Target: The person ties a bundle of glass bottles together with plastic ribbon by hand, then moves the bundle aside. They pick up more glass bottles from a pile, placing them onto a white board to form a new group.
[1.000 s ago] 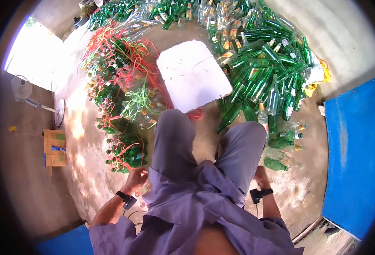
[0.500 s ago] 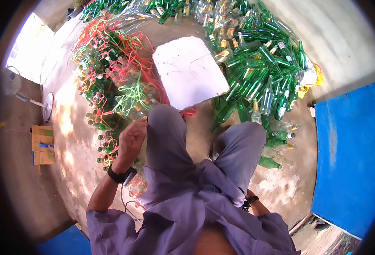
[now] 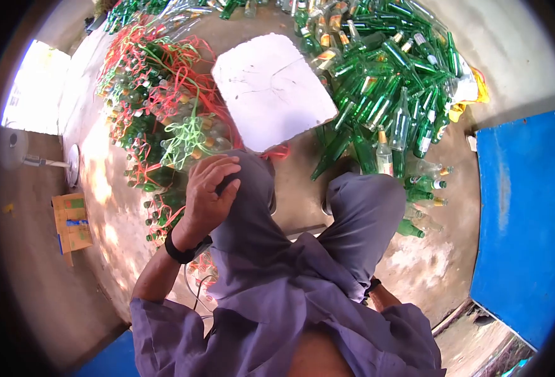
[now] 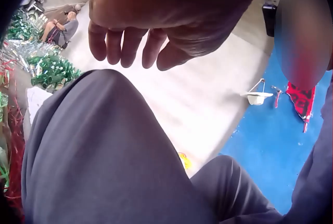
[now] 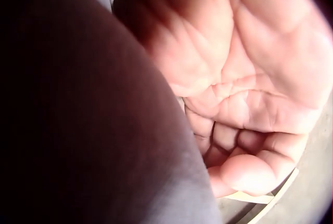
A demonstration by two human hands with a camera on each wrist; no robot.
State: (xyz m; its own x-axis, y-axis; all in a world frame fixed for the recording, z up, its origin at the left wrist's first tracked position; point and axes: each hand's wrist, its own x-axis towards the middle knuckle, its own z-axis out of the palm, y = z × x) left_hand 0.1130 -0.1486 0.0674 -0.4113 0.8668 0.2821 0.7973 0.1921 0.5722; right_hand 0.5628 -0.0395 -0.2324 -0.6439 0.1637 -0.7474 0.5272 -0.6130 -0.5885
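My left hand (image 3: 208, 195) is over my left knee, fingers loosely spread, with nothing in them. In the left wrist view its fingers (image 4: 132, 47) hang relaxed just above the grey trouser knee (image 4: 104, 109). Bottles bundled with red and green strapping (image 3: 183, 135) lie beyond and left of it. My right hand is low beside my right hip, hidden by clothing in the head view. The right wrist view shows that hand (image 5: 250, 94) close up, palm visible and fingers curled, near a pale narrow strip (image 5: 283, 185); I cannot tell whether it grips anything.
A white slab (image 3: 274, 94) lies in front of my knees. Loose green and clear bottles (image 3: 384, 94) are heaped at front right. A fan (image 3: 71, 164) and a cardboard box (image 3: 73, 223) stand left, a blue panel (image 3: 522, 213) right. Another person (image 4: 65, 29) sits far off.
My left hand has risen from beside my left thigh to over the knee, its fingers spreading. My right hand has gone back beside the hip, out of the head view. My knees have moved apart.
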